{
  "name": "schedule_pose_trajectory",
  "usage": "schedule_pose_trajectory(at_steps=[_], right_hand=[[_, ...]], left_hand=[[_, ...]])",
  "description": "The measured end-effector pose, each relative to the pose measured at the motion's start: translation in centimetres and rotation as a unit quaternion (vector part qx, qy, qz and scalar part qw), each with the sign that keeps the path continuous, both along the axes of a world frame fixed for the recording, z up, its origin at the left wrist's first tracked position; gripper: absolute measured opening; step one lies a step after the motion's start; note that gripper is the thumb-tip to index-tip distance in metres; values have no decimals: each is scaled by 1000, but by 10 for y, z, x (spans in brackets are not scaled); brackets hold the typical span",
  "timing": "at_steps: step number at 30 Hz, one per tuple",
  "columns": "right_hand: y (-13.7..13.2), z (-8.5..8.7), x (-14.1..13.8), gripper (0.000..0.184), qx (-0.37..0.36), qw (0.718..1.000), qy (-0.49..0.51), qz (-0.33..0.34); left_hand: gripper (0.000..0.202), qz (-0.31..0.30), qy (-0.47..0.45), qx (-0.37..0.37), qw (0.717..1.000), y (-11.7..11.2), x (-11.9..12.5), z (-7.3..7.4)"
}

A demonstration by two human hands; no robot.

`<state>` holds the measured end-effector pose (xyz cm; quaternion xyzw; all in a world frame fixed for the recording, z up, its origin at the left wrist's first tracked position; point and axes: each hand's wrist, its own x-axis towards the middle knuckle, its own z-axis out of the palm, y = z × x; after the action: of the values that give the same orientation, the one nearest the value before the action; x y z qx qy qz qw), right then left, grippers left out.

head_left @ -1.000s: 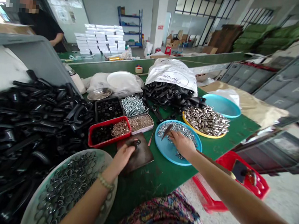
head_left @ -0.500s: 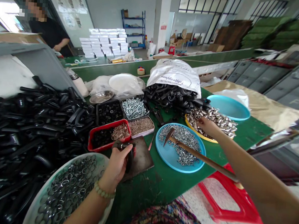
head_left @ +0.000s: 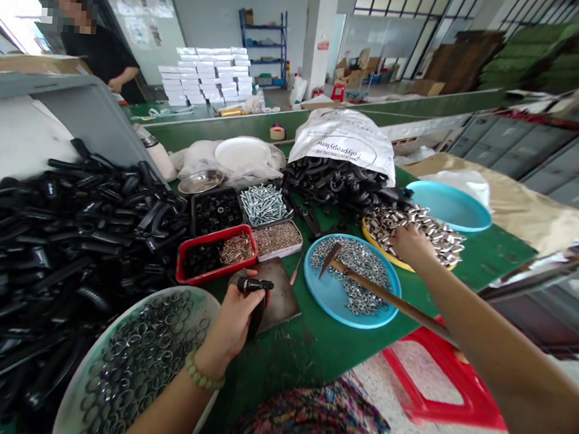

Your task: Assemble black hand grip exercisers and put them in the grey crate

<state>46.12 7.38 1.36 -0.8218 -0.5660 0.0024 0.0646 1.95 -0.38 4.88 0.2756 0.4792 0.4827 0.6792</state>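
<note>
My left hand (head_left: 234, 319), with a beaded bracelet at the wrist, is closed around a black plastic handle (head_left: 257, 285) with pale lettering on its side. It holds the handle above the near left part of a dark metal plate (head_left: 283, 297). My right hand (head_left: 412, 245) reaches into small shiny metal sleeves (head_left: 438, 234) heaped on a yellow tray (head_left: 384, 252). Its fingers are bent together among the sleeves; what they grip is hidden. Between my hands, a hammer (head_left: 364, 281) lies across a blue tray (head_left: 313, 292) of small metal nuts.
Black handles (head_left: 92, 241) are piled at left, behind a basin (head_left: 68, 387) of metal rings. A red bin (head_left: 215, 275), a tub of screws (head_left: 265, 205) and a white sack (head_left: 346, 138) stand farther back. A red stool (head_left: 451, 390) is at right. A person (head_left: 102, 55) stands across the table.
My left hand has turned the black handle, so its lettered side now shows. My right hand has shifted slightly among the sleeves. The whole view has swung a little.
</note>
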Motion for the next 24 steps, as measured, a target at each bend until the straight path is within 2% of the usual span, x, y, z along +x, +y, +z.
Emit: schedule_pose_trajectory(at_steps=[5,8,10,13,14,16,17,18,20,22,24], right_hand=[[6,1,-13,33,-29,989,4,147],[9,3,-12,32,-37,982,13,187],[9,6,-8,30,16,986,23,163],[3,17,-11,24,147,980,125,35],[-1,23,-19,26,181,965,188,-10],[-12,37,-51,29,205,917,338,-50],[-19,43,-74,29,202,886,415,-32],[-26,49,-101,29,175,852,493,16],[-42,58,-160,34,111,824,549,87],[-56,62,-214,35,-4,756,631,174],[-65,65,-254,32,-42,720,658,216]], left_hand=[[53,14,24,1,1000,-3,1,2],[47,14,-12,-14,1000,-3,0,6],[43,9,-59,-29,998,-3,-2,10],[44,-1,-116,-46,992,-4,-5,13],[43,-2,-120,-45,992,-4,-5,13],[44,-4,-103,-32,994,-5,-3,10],[48,-5,-82,-19,996,-5,-1,8],[53,-6,-55,0,998,-5,0,6],[65,-7,15,56,998,-5,3,2],[74,-12,95,130,987,-5,2,-1],[77,-18,172,197,965,-6,-1,0]])
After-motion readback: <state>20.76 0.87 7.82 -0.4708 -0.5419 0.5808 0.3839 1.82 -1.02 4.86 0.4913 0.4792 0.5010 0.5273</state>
